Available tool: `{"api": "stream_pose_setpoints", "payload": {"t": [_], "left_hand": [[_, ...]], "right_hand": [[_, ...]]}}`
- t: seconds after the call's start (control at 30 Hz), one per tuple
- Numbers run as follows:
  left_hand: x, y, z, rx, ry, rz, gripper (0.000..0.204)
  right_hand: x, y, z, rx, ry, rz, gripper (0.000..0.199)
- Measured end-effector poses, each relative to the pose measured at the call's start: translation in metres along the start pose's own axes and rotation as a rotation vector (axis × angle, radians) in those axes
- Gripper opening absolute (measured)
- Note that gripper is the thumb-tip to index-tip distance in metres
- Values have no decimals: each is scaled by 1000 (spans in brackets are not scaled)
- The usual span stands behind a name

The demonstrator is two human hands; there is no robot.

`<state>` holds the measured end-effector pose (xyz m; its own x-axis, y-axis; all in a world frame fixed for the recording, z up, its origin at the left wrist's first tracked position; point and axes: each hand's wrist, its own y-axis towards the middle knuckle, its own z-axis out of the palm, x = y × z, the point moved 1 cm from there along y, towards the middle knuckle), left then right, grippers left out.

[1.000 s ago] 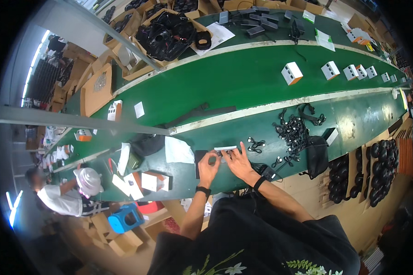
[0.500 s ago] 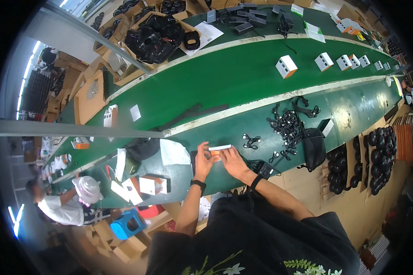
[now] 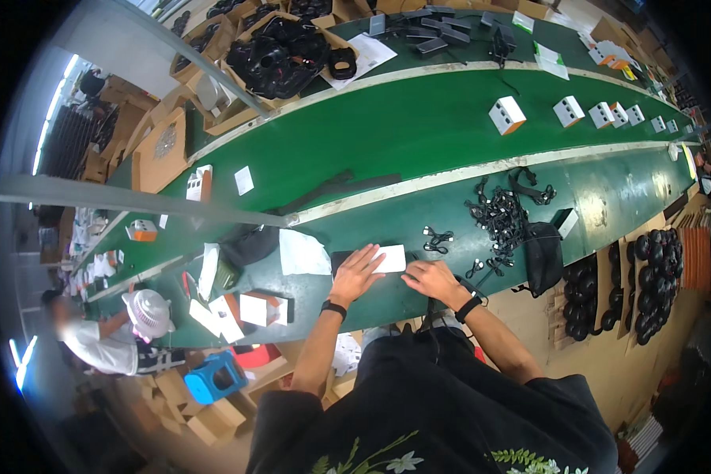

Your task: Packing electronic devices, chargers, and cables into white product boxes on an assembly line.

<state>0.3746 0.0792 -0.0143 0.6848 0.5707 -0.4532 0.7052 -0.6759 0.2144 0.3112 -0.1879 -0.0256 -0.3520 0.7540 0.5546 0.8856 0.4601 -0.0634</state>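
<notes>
On the near green bench lies a small box (image 3: 391, 258), its white face up. My left hand (image 3: 357, 275) holds its left end, fingers stretched over the edge. Just right of the box is my right hand (image 3: 436, 281), palm down with curled fingers; whatever it grips is hidden. Something dark and flat shows partly behind my left hand. Black cables lie by my right hand, mostly covered by it. A white plastic bag (image 3: 305, 253) is left of my hands, and a small coiled cable (image 3: 437, 239) lies beyond my right hand.
A heap of black cables (image 3: 499, 217) and a black pouch (image 3: 543, 253) lie on the right. White-and-orange boxes (image 3: 506, 116) stand along the green belt (image 3: 387, 126). Open cartons (image 3: 265, 305) are on the left, near a person in white (image 3: 107, 345). A metal bar (image 3: 134, 199) crosses the left side.
The box, tilted up between both hands before, now shows its broad white face. My right hand has left it and moved right; my left hand stays on it.
</notes>
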Motion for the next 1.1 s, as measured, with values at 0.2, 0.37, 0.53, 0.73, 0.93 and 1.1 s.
{"api": "stream_pose_setpoints", "payload": {"t": [0.2,0.37,0.53,0.73,0.93,1.1], "left_hand": [[-3,-6,15,-50,69,-21,58],[1,-13,27,-43,122,-42,57],[-4,-42,35,63,113,-163,65],[-20,-37,-2,179,68,-224,68],[35,-85,-126,-268,-333,-533,26],[228,-145,-255,-554,-268,-968,23]], "right_hand": [[8,24,-12,-240,-157,-214,32],[5,28,-3,-158,-220,-225,32],[25,44,-26,-130,-99,-275,38],[3,74,-2,59,-155,-150,80],[-38,142,-51,-260,-116,173,83],[-105,252,-100,-472,-215,568,76]]}}
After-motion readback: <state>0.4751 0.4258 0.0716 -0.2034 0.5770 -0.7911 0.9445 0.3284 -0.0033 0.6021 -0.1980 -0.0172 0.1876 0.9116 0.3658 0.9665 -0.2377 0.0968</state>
